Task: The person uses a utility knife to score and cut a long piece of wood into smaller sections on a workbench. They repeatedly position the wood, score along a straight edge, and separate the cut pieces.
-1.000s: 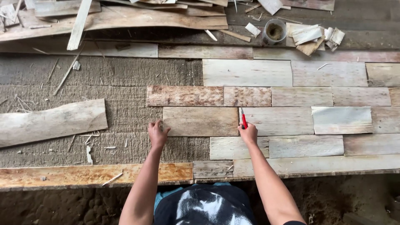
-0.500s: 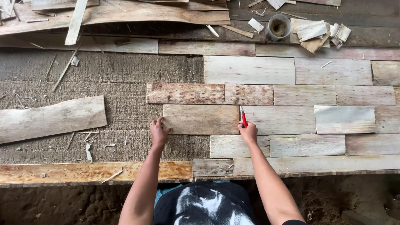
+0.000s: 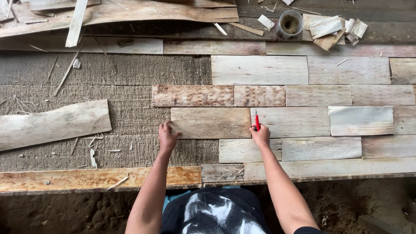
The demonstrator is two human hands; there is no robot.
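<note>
Far left of both hands, a long pale plank (image 3: 52, 125) lying loose on the rough brown surface (image 3: 108, 73). Below it, along the near edge, an orange-stained strip (image 3: 99, 178).

Left hand (image 3: 167, 138) flat, fingers spread, pressed on the lower left corner of a tan veneer sheet (image 3: 211, 122); nothing pinched, grip open. Sheet lying flat between the two hands, just above both, its long edges running left to right.

Right hand (image 3: 260, 135) at the sheet's lower right corner, grip closed on a red pencil (image 3: 257, 121) pointing away from the body, tip at the seam between the tan sheet and a paler sheet (image 3: 289, 121) just right of it.

Directly above the hands, a reddish sheet (image 3: 192, 95) touching the tan sheet's upper edge, further sheets butted alongside. Just below the right hand, two pale sheets (image 3: 250, 150) side by side. Right of the right hand, more pale sheets in rows, one whitish piece (image 3: 360, 121) lying on top of the rest.

Well beyond the right hand, at the far edge, a small round pot (image 3: 290, 24) with dark contents, beside a heap of scraps (image 3: 331, 30).
</note>
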